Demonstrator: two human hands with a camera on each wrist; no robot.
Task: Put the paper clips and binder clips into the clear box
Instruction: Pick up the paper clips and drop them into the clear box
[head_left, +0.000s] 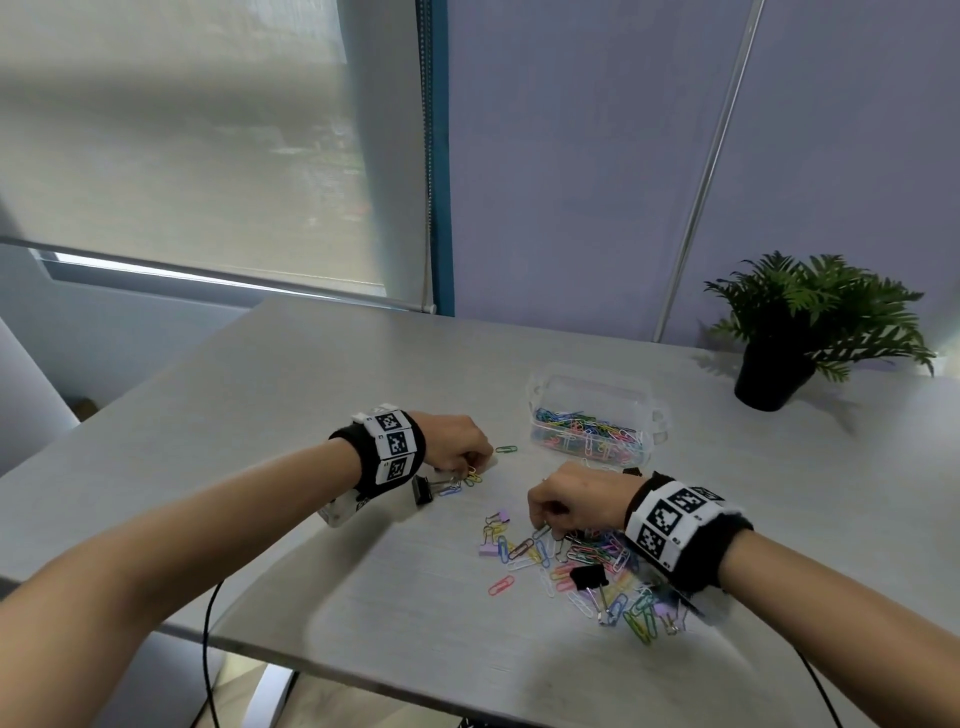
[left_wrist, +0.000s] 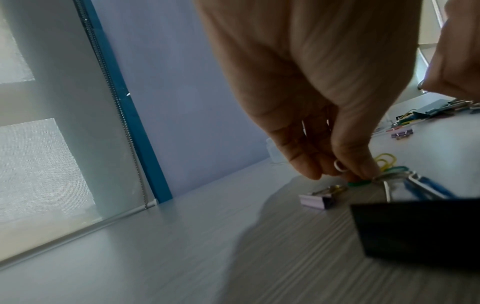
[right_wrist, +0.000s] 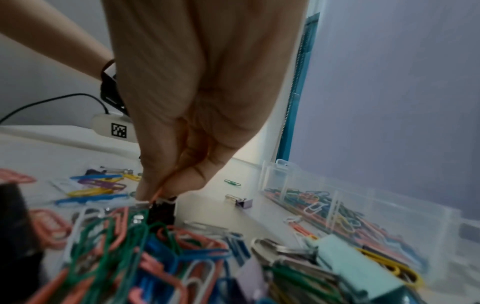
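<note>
From the head view, the clear box (head_left: 592, 415) stands open on the desk (head_left: 291, 395), already holding coloured paper clips, with a potted plant (head_left: 800, 332) beyond; the left hand (head_left: 457, 441) and right hand (head_left: 571, 501) both reach down with fingers curled. At the left wrist, fingertips (left_wrist: 363, 166) pinch a silver wire loop among a green paper clip (left_wrist: 359, 183), beside a lilac binder clip (left_wrist: 315, 200). At the right wrist, fingertips (right_wrist: 148, 191) pinch an orange paper clip (right_wrist: 158, 193) above the loose pile of clips (right_wrist: 145, 246).
</note>
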